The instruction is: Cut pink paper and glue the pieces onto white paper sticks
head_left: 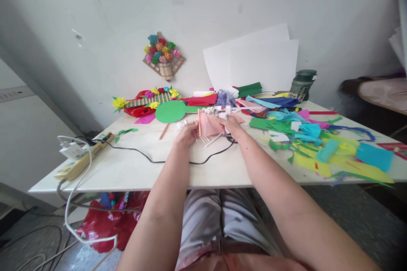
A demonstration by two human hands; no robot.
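A sheet of pink crepe paper (pixel 210 126) is stretched between my hands above the table. My left hand (pixel 188 133) pinches its left side, where a pink edge looks rolled along a thin stick. At the other side my right hand (pixel 232 124) is closed around a white tool (pixel 226 112) that looks like a glue gun; a black cord (pixel 203 163) runs up to this hand. The fingers partly hide the tool. Several white paper sticks (pixel 213 140) lie just below the paper. Behind it rests a green round paper shape (pixel 170 111) with a handle-like strip.
A yellow power strip (pixel 83 159) with a white charger is on the left. Coloured paper scraps (pixel 333 148) cover the right side. A dark green bottle (pixel 303 85) stands at the back right, and a paper-flower decoration (pixel 164 57) hangs on the wall.
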